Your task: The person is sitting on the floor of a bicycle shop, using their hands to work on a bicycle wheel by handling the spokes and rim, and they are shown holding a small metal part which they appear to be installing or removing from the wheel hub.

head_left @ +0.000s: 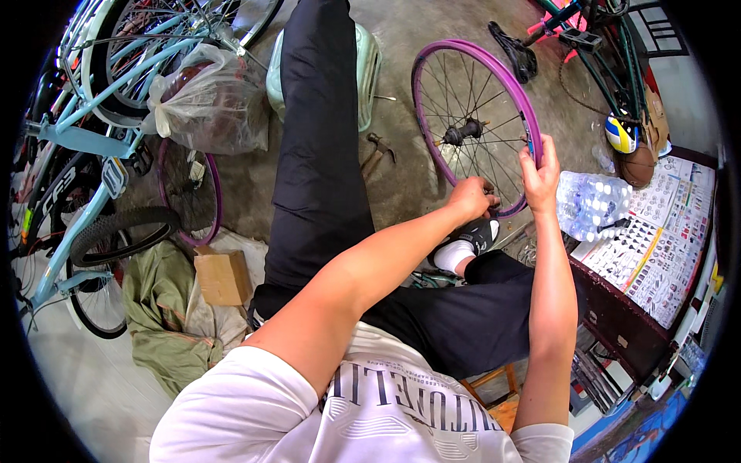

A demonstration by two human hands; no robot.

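The right hand's (543, 174) grip is closed on the side of a purple wheel (463, 132), thumb toward the spokes and fingers round the rim. The left hand (472, 199) has its fingers curled in at the lower rim; from here I can't tell whether that grip has hold of the rim, a spoke or something small.

The wheel stands tilted above the floor, its bottom just by the person's black shoe (485, 235), and I see no tyre on it. I'd say this is rim or spoke work, with the right hand steadying and the left doing the close handling. The next move seems to call for a firm right hold and careful left fingers.

Further out, a hammer (377, 158) lies on the floor left of the wheel. Bottled water (591, 204) is to the right, near a dark surface (627, 324) spread with a printed sheet (656, 231). Well apart, at far left, is a loose tyre (86, 245).
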